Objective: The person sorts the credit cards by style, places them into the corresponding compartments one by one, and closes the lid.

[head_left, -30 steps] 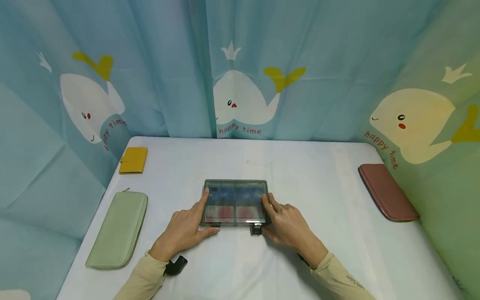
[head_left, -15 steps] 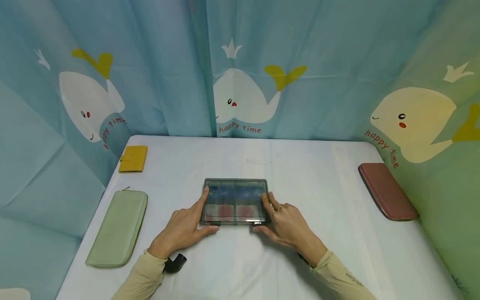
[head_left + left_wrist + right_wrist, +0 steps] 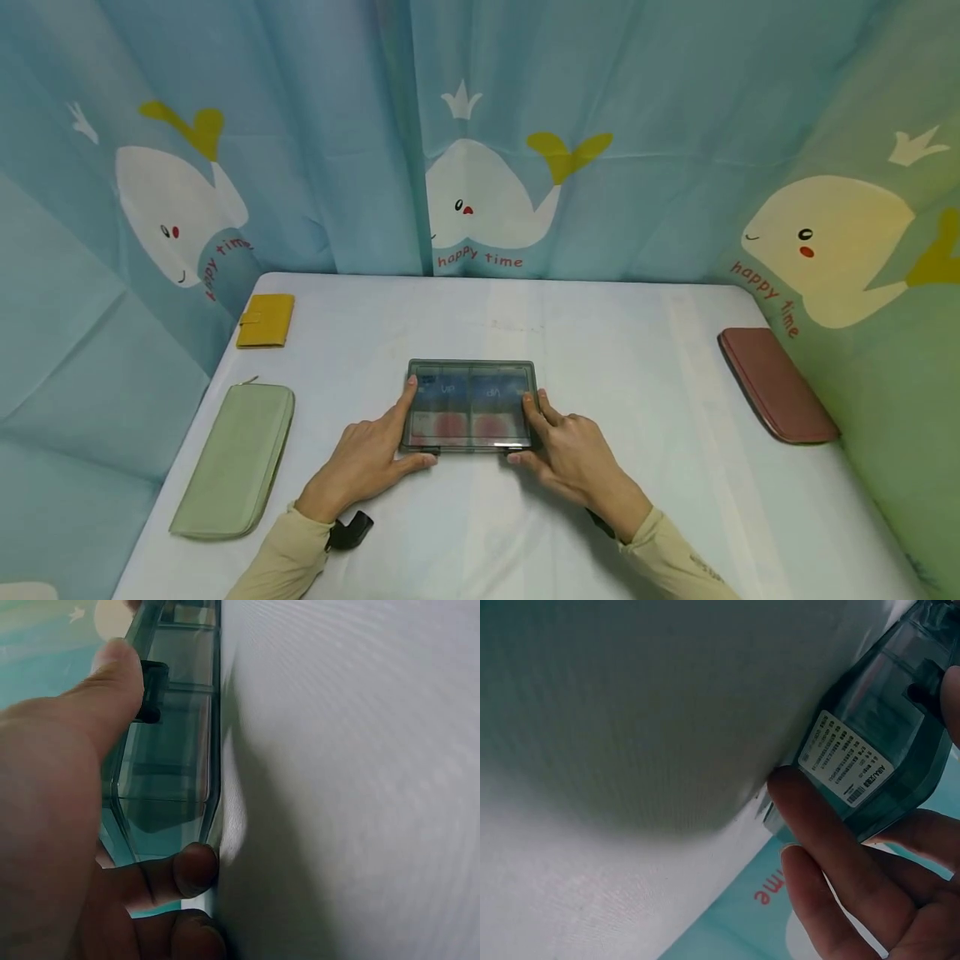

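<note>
White cloth-covered table (image 3: 637, 500) boxed in on three sides by blue and green curtains (image 3: 315, 150) printed with whales and "happy time".

Nearest the viewer: two beige sleeves (image 3: 288, 554), a small black device at the left wrist.

Left hand (image 3: 363, 462) grips the left end of a smoky transparent plastic case (image 3: 470, 406). Thumb lies along the near edge, by the left latch; index finger runs up the case's left side to its far corner. Left wrist view: thumb tip (image 3: 112, 671) sits at a dark latch on the case wall, curled fingers (image 3: 187, 870) touch the lower edge where case meets cloth.

Right hand (image 3: 573, 458) grips the right end likewise. Thumb on the near edge by the right latch, fingers along the right side. Right wrist view: a finger (image 3: 817, 832) presses the case end, just beside a white barcode label (image 3: 846, 765); other fingers curl beneath.

Case lies flat between the two hands, lid down; both latches look closed, though the view is soft there. Blue and red shapes show through the lid.

Left of the left-hand fingers, well apart: pale green zip wallet (image 3: 236, 458). Beyond it, small yellow wallet (image 3: 266, 321) near the far-left corner. Right of the right-hand fingers, well apart: dusty pink long wallet (image 3: 776, 383) at the table's right edge.
</note>
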A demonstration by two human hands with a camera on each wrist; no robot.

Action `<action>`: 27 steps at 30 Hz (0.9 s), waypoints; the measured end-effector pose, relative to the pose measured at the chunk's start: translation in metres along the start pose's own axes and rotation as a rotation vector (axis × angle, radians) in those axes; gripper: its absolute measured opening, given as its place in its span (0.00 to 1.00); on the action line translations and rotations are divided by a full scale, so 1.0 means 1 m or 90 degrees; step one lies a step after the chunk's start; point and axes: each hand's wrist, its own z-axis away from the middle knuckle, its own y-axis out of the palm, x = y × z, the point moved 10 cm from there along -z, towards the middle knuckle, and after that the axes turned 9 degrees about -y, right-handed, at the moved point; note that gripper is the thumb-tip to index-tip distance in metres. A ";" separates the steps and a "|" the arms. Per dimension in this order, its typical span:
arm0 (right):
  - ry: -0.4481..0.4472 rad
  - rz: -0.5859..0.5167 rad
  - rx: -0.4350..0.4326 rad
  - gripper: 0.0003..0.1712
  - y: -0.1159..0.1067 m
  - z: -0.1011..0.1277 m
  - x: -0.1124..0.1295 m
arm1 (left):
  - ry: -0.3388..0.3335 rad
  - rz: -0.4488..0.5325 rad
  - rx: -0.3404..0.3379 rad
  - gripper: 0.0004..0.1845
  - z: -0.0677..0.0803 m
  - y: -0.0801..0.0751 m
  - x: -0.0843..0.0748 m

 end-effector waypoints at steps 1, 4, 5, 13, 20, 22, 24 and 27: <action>0.005 -0.007 0.000 0.50 0.000 0.001 -0.001 | -0.003 0.002 0.001 0.62 -0.001 0.001 -0.001; 0.018 -0.030 0.000 0.50 -0.001 0.002 -0.004 | -0.015 0.010 0.014 0.61 -0.003 0.002 -0.001; 0.023 -0.038 -0.001 0.50 -0.001 0.002 -0.005 | -0.017 0.012 0.016 0.60 -0.004 0.002 -0.002; 0.048 -0.063 0.001 0.49 0.004 0.003 -0.006 | -0.021 0.029 0.022 0.59 -0.006 0.004 0.003; 0.058 -0.082 -0.006 0.49 0.007 0.002 -0.002 | -0.037 0.052 0.019 0.59 -0.003 0.005 0.010; 0.060 -0.087 0.001 0.49 0.007 0.002 -0.003 | -0.044 0.056 0.022 0.59 -0.002 0.007 0.013; 0.063 -0.104 0.018 0.50 0.008 0.004 -0.005 | -0.051 0.061 0.022 0.59 0.000 0.007 0.015; 0.073 -0.159 0.052 0.49 0.009 0.008 -0.013 | -0.056 0.070 0.019 0.58 0.004 0.003 0.018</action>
